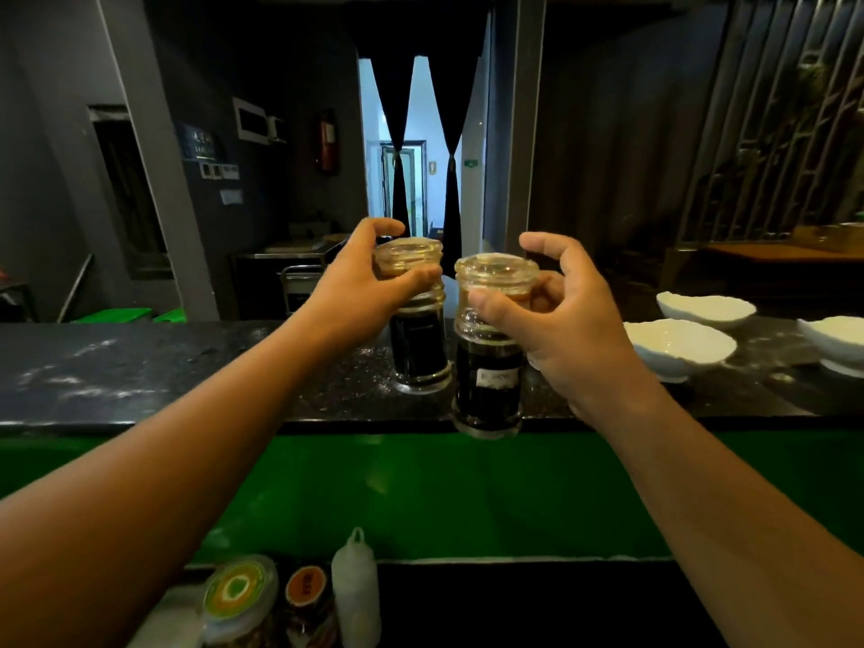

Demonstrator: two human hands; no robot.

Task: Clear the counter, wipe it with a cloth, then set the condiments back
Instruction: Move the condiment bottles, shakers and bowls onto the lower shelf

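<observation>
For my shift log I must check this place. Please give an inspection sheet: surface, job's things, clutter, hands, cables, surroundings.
Surface: dark speckled stone counter, pale smears at left.
Job's things: two clear glass jars of dark sauce, the left jar and the labelled right jar; no cloth seen.
Clutter: three white ceramic bowls at right; white plastic squeeze bottle and lidded tubs below.
Hands: left hand grips left jar's lid; right hand grips right jar's neck.
Cables: nothing seen.
Surroundings: doorway with black curtains; red fire extinguisher.

Unlabelled sauce jar, labelled sauce jar just beside, both upright
</observation>
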